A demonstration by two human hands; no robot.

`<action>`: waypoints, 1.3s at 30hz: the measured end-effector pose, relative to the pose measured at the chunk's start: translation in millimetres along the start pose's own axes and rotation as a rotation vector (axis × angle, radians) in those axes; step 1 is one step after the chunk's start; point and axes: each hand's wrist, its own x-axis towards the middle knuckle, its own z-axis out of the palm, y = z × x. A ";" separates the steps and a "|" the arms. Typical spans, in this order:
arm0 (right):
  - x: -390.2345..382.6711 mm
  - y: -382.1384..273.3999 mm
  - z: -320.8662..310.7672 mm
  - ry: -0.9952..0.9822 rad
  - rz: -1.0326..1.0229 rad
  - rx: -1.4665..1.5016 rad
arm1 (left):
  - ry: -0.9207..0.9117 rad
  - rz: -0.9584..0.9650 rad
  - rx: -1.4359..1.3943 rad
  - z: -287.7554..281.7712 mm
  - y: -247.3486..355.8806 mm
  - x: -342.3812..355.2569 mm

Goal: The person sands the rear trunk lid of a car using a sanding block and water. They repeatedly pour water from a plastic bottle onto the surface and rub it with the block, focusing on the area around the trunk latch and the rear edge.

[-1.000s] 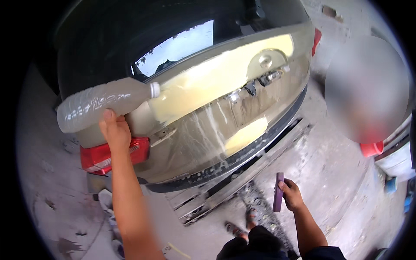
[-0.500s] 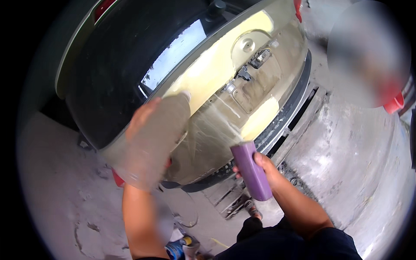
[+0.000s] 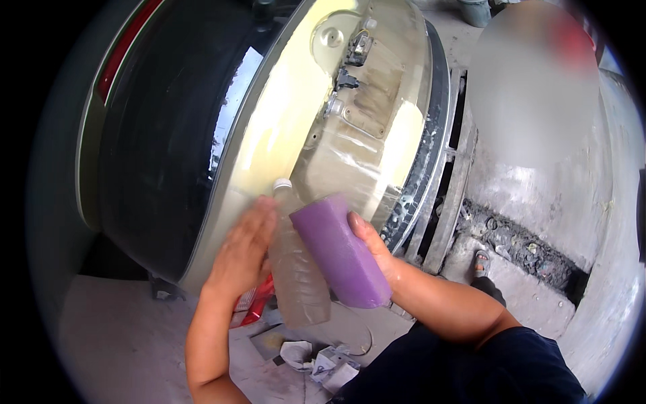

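The right hand (image 3: 375, 248) grasps a purple block (image 3: 342, 252) along its right edge, thumb uppermost. Left of the block, near the car tailgate's (image 3: 270, 131) left edge, a capped bottle (image 3: 291, 273) adjoins the left hand (image 3: 246, 248); blur hides whether those fingers grip.

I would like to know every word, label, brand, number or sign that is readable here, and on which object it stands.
There is no readable text.
Bottle: no label or lettering visible.
Purple block: no marking visible.
Car tailgate: no readable letters or numbers.
White objects on the floor: too small to tell.
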 end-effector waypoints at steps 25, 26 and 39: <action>-20.8 -96.4 63.3 0.254 0.152 -0.537 | -0.225 0.056 0.655 42.3 -38.8 178.2; -21.5 -92.0 67.1 0.264 0.168 -0.526 | -0.256 0.034 0.634 39.7 -34.9 156.4; -22.9 -72.5 69.3 0.240 0.251 -0.419 | -0.101 -0.151 0.609 41.2 -35.2 103.8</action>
